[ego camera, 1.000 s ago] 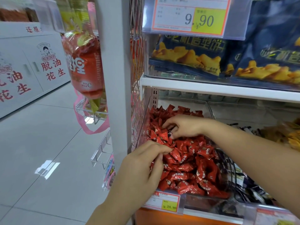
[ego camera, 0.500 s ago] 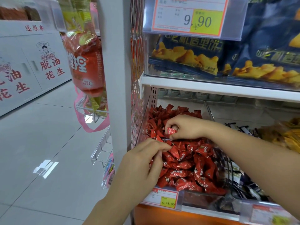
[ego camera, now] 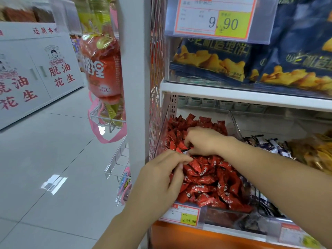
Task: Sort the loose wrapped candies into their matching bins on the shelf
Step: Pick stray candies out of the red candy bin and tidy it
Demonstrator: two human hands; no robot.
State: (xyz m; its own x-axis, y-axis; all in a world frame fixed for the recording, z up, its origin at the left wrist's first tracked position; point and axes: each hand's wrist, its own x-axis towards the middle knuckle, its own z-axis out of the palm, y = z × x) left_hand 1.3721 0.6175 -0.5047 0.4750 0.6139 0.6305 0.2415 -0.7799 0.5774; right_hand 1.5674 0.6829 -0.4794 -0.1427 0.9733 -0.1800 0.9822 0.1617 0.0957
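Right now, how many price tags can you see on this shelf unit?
3: the 9.90 tag at the top, the 24.90 tag below the red candies, and a blurred tag at lower right. More may be hidden or out of frame.

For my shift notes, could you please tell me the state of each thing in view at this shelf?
Red candies: heaped high in their clear bin.
Left hand: fingertips bunched on the heap; grip unclear.
Right hand: fingers curled into the heap; grip hidden.
Dark-wrapped candies: piled right of the red ones.
Blue snack bags: lying flat on the upper shelf.
Orange bag: upright beside the shelf post.
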